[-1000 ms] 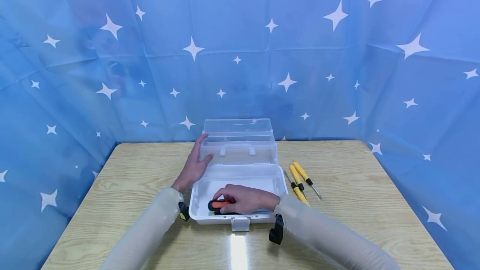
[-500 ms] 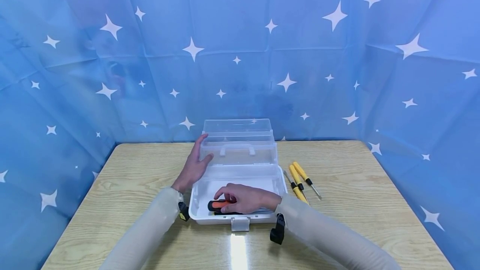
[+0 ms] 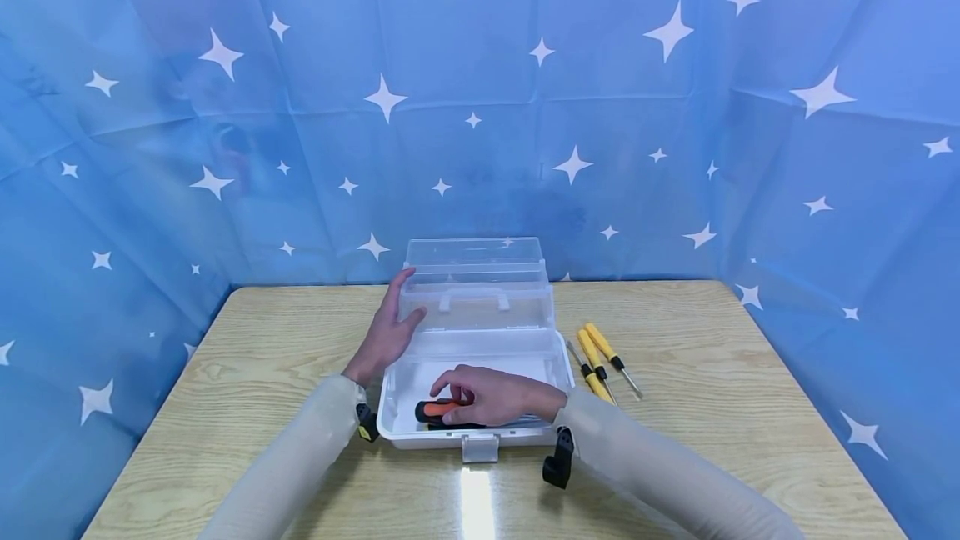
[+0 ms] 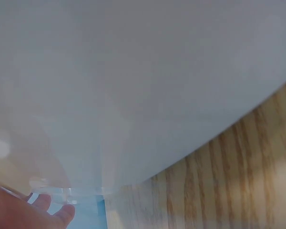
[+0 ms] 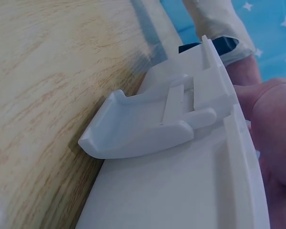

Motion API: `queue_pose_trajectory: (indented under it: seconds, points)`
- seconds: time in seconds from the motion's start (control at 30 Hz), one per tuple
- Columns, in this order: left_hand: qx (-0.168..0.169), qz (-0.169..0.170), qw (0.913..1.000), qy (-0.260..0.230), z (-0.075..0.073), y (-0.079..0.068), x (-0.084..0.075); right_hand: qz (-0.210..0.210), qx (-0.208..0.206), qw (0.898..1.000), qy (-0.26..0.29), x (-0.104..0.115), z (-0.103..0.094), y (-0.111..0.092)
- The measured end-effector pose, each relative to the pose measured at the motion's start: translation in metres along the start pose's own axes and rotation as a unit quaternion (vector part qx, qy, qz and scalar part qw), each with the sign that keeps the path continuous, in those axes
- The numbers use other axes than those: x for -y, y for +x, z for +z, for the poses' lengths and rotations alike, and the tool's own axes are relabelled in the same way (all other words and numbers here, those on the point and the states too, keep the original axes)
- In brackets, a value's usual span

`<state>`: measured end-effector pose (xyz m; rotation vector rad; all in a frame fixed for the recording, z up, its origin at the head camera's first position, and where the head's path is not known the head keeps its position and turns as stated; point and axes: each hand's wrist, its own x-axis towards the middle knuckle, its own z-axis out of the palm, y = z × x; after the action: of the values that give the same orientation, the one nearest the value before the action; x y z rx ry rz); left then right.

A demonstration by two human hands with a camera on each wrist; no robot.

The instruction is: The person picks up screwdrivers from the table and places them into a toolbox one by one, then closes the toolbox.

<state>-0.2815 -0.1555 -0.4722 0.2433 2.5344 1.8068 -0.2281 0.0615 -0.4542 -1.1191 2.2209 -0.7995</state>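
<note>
A white toolbox stands on the table with its clear lid raised at the back. My left hand holds the lid's left edge, thumb in front; its fingertips show at the lower left of the left wrist view. Inside the box's front part lies a screwdriver with an orange and black handle. Over it, my right hand has its thumb on the handle and the index finger arched above; the other fingertips are mostly hidden. A further dark tool lies below, largely covered by this hand.
Right of the box, three yellow-handled screwdrivers lie together on the wooden table. The box's front latch hangs outward. A blue starry cloth rises directly behind the table.
My right hand has shifted very slightly to the right along the screwdriver, and its index finger arches a little more. The handle stays put. My left hand has not moved.
</note>
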Motion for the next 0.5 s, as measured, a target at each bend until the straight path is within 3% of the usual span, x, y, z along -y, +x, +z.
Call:
queue_pose_trajectory:
  seconds: [0.23, 0.5]
  points:
    - [-0.001, -0.002, 1.0, 0.004, 0.0, 0.0, 0.0, -0.007, -0.007, 1.0, 0.005, 0.0, -0.002, -0.002]
    - [0.014, -0.019, 0.9997, 0.001, -0.003, -0.01, -0.025, -0.008, -0.012, 1.0, 0.026, 0.003, -0.008, -0.009]
